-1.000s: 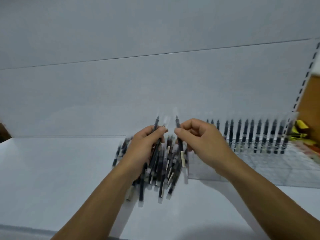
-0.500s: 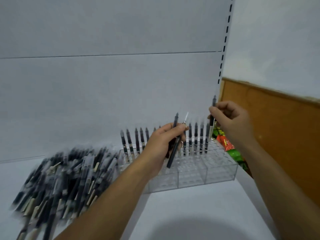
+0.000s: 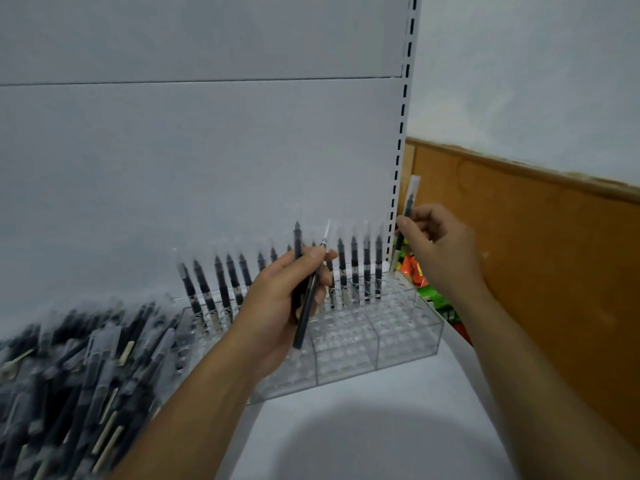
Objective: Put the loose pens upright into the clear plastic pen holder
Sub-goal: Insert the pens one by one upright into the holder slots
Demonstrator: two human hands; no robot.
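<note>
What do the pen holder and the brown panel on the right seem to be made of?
Pen holder: clear rigid plastic, likely acrylic, with a glossy finish. Its inner dividers show straight through the walls, and the edges catch light. Brown panel: matte orange-brown wood or wood-look board with faint swirled marks. I can't tell which.

- White shelf [image 3: 363, 427] below, white back panel [image 3: 207, 168] behind.
- Slotted upright [image 3: 401, 126] at the panel's right edge.
- Wooden board [image 3: 536, 254] at right.
- Colourful packets [image 3: 426, 282] far right, partly hidden.
</note>
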